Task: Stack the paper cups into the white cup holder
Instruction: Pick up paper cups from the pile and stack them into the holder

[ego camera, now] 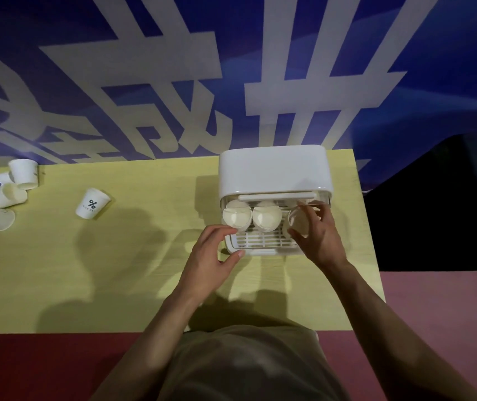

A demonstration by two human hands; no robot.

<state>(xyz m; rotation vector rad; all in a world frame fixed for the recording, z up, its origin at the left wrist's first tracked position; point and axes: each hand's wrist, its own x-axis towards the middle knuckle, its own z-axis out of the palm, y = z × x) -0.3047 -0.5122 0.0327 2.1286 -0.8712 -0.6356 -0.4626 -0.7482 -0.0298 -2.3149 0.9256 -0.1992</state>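
Observation:
The white cup holder (272, 169) stands at the table's back right, its slotted tray (263, 241) pulled out toward me. Two paper cups sit in the tray, one at left (236, 217) and one in the middle (266, 217). My right hand (318, 235) grips a third paper cup (296, 222) at the tray's right side. My left hand (214, 256) curls over the tray's front left corner, fingers on the left cup's rim and thumb at the tray's edge. A loose cup with a percent sign (92, 207) lies on the table to the left.
Several more paper cups (3, 195) lie tumbled at the far left of the yellow table (116, 270). A blue and white banner (231, 68) hangs behind. The table's right edge is close beside the holder; red floor lies below.

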